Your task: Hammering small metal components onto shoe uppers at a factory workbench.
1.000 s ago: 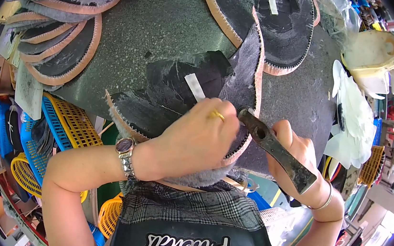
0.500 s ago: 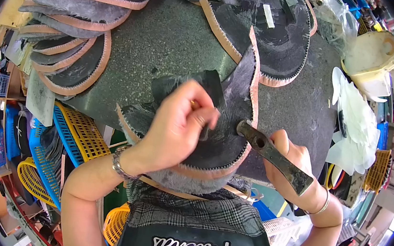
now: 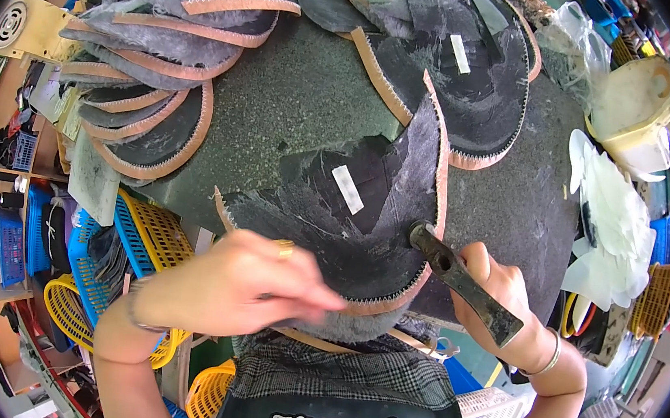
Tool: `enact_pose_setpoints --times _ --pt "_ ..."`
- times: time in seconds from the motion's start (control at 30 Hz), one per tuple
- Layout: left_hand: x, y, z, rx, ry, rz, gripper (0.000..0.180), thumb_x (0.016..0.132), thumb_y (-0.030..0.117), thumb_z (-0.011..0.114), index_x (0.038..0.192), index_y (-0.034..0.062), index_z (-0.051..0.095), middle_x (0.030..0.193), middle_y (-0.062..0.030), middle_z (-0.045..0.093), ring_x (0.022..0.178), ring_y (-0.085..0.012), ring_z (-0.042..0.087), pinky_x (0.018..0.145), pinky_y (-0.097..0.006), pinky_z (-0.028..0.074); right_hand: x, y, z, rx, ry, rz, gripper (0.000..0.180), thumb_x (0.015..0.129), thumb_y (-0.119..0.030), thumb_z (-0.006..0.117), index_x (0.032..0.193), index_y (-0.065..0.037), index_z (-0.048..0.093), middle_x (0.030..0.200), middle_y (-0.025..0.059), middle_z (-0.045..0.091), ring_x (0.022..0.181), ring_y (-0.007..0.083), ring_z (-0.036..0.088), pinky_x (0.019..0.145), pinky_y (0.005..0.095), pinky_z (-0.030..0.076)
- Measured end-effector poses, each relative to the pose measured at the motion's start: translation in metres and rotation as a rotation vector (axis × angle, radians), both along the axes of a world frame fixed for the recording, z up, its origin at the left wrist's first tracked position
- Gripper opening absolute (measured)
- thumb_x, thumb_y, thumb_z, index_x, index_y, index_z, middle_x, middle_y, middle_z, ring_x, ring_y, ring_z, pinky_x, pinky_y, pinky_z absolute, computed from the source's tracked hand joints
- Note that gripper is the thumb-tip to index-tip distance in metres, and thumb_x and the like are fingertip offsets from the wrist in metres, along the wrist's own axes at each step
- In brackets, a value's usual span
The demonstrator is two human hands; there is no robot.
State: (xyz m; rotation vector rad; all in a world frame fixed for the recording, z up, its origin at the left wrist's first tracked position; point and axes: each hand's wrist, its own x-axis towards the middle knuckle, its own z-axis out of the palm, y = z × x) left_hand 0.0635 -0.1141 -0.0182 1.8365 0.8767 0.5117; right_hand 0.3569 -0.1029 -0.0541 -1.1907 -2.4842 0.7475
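Note:
A curved black shoe upper (image 3: 375, 258) with grey fur and a zigzag-stitched tan edging lies before me at the table's near edge. On it is a black patch bearing a white label (image 3: 347, 190). My right hand (image 3: 492, 287) grips a dark metal hammer (image 3: 466, 281), its round face against the upper near the right-hand edging. Most of the handle is hidden in the fist. Over the upper's near left edge is my left hand (image 3: 241, 287), fingers extended to the right and their tips smeared by motion. Nothing shows in it.
Similar uppers (image 3: 154, 141) overlap in a stack at the far left, and more (image 3: 477, 101) lie at the back. Thin white sheets (image 3: 606, 229) and a cream tub (image 3: 636, 102) stand along the right. Blue and yellow baskets (image 3: 157, 231) are below left of the stone tabletop (image 3: 259, 111).
My left hand has moved from the patch toward me and to the left, its fingers loosening. The patch now lies spread out, its white label showing. The hammer stays at nearly the same spot.

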Motion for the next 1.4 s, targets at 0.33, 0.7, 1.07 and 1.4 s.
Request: enact_pose_setpoints --times 0.33,0.7,1.07,1.4 --pt "0.06 0.025 -0.066 0.711 0.265 0.16 0.014 0.063 0.007 0.072 0.073 0.0064 0.062 0.074 -0.0014 0.053 0.076 -0.0208 0.048 0.068 -0.033 0.039 0.003 -0.001 0.006 -0.102 -0.003 0.045 0.032 0.073 -0.012 0.062 0.09 -0.002 0.036 0.072 0.017 0.047 0.061 0.0396 0.055 0.05 0.0431 0.043" --pt "-0.016 0.019 -0.028 -0.716 0.195 -0.983 0.013 0.087 0.016 0.059 0.078 0.0071 0.061 0.074 -0.0052 0.054 0.071 -0.0271 0.053 0.064 -0.037 0.041 0.001 0.003 0.005 0.006 0.022 -0.013 0.023 0.073 0.003 0.062 0.088 0.0 0.044 0.063 0.0143 0.052 0.05 0.0341 0.056 0.043 0.0384 0.044" --pt "0.008 0.007 0.003 -0.194 -0.396 -0.25 0.01 0.064 -0.007 0.052 0.061 0.0026 0.052 0.056 -0.0037 0.05 0.049 -0.0207 0.049 0.044 -0.03 0.038 0.0 0.0 0.004 0.027 0.027 -0.017 0.023 0.073 0.001 0.063 0.087 0.0 0.045 0.062 0.0138 0.052 0.051 0.0339 0.056 0.043 0.0391 0.044" --pt "0.052 0.021 -0.05 0.798 0.299 0.181 0.02 0.058 0.013 0.072 0.078 0.0134 0.07 0.077 0.0062 0.055 0.084 -0.0196 0.045 0.074 -0.037 0.03 0.002 -0.001 0.001 0.05 -0.003 0.001 0.022 0.074 0.002 0.062 0.088 0.0 0.045 0.063 0.0137 0.052 0.05 0.0338 0.055 0.043 0.0389 0.044"
